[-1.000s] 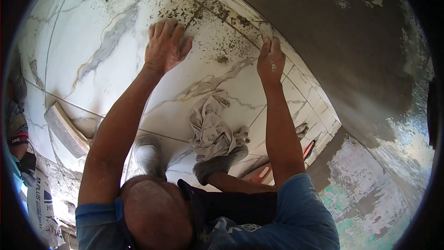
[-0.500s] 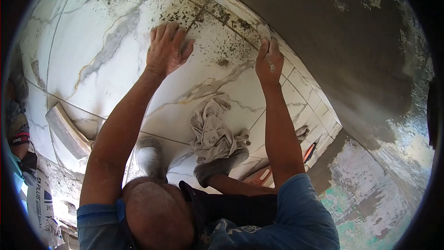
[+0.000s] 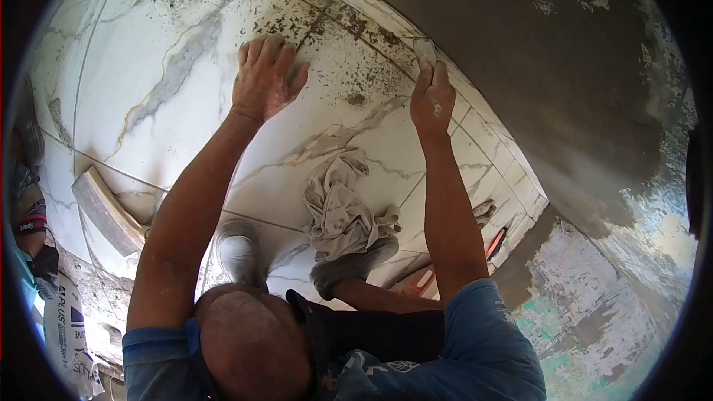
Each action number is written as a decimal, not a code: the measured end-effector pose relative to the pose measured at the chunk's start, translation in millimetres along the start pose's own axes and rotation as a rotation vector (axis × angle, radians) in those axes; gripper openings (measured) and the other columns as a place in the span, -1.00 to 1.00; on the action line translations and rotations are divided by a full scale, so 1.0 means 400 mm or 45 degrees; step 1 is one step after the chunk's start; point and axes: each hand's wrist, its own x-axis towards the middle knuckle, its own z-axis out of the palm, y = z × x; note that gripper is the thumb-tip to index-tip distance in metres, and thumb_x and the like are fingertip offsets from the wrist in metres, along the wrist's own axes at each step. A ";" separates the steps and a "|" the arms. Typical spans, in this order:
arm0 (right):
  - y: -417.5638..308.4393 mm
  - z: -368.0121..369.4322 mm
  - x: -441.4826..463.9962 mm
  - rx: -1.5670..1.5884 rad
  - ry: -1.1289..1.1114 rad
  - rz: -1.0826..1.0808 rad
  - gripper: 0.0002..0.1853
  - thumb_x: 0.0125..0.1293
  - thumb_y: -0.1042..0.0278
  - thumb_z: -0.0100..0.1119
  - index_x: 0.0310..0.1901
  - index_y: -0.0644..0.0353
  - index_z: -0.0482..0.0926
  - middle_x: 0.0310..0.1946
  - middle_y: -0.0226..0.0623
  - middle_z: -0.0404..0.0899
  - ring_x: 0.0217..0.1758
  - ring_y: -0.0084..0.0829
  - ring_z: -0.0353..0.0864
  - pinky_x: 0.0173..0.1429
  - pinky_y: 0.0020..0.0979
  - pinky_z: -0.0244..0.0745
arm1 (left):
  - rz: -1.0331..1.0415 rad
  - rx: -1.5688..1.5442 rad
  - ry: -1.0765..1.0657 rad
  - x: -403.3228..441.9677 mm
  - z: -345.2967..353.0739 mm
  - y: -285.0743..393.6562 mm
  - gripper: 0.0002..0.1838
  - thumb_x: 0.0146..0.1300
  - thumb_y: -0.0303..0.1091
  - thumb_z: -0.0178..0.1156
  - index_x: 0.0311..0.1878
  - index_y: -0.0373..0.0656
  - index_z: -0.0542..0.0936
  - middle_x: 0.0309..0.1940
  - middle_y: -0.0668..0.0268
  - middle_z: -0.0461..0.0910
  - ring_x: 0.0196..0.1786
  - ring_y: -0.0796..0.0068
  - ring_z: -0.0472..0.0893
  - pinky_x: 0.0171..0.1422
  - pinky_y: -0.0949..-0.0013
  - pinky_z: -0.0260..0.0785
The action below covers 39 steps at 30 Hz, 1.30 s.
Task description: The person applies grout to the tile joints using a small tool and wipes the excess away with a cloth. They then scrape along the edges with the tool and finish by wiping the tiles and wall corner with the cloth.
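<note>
My left hand (image 3: 267,78) rests on the white marble-look floor tile (image 3: 200,119), its fingers stretched out and nothing in its grasp. At the foot of the wall, my right hand (image 3: 433,100) is closed round a small scraper (image 3: 424,50) whose pale flat blade sticks out past the fingers. The blade meets the narrow skirting tile (image 3: 395,24) along the floor's edge; its handle is hidden in my hand. Dark crumbs of mortar lie scattered on the tiles between the hands. A crumpled, dirty cloth (image 3: 342,208) lies close to my feet.
Grey plaster (image 3: 549,89) covers the wall on the right. An orange tool (image 3: 416,282) and an orange-and-black tool (image 3: 496,243) lie by my right arm. A curved-looking tile strip (image 3: 109,212) is at left, near a printed bag (image 3: 67,334) and another person's arm (image 3: 30,230).
Both hands keep nearly the same places. The left has shifted very slightly left, and a little more of the scraper blade shows above my right fingers.
</note>
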 end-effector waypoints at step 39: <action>-0.326 0.227 0.123 0.101 0.048 -0.206 -0.91 0.43 0.41 0.06 -0.23 0.24 0.44 -0.56 -0.02 0.57 -0.47 -0.07 0.66 -0.44 -0.22 0.46 | 0.016 -0.010 -0.018 -0.005 0.004 -0.007 -0.64 0.14 -0.20 0.33 -0.07 -0.16 0.51 -0.02 0.17 0.43 0.09 0.13 0.42 0.21 0.07 0.24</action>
